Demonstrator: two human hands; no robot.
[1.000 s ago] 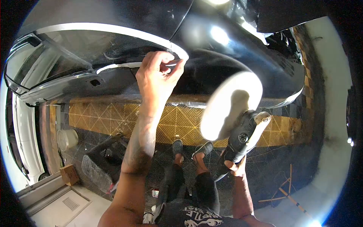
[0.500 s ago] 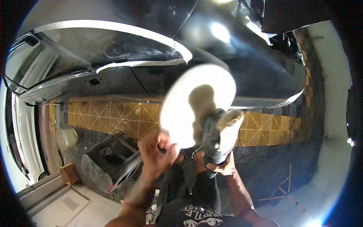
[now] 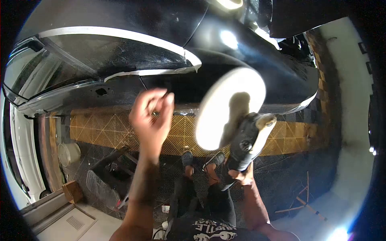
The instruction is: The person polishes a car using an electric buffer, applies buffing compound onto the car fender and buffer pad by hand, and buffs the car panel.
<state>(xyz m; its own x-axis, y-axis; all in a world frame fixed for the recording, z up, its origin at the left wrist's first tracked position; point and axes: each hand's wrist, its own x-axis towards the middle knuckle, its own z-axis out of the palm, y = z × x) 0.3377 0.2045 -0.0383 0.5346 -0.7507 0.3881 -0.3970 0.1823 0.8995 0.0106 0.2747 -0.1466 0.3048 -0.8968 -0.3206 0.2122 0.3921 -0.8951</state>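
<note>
My right hand (image 3: 243,175) is wrapped round the handle of a black power polisher (image 3: 246,142), held up over the floor mats. Its big round white pad (image 3: 215,108) is tilted, with a dark shadow on it, in front of the dark car panel (image 3: 277,80). To the left of the pad, my left hand (image 3: 150,112) is raised, slightly blurred. Its fingers are loosely bent, the thumb stands apart from them, and nothing shows between them. Whether this hand touches the car door behind it I cannot tell; it appears apart.
White masking tape (image 3: 116,33) runs round the car's window. Below left stand a dark step stool (image 3: 106,180), a white bucket (image 3: 69,154) and a cardboard box (image 3: 72,191). A thin stand's legs (image 3: 305,203) spread at lower right. A white car (image 3: 26,148) is at far left.
My left hand has risen away from the pad's lower edge, up and to the left. The polisher has shifted right in my right hand, and my feet now show below it.
</note>
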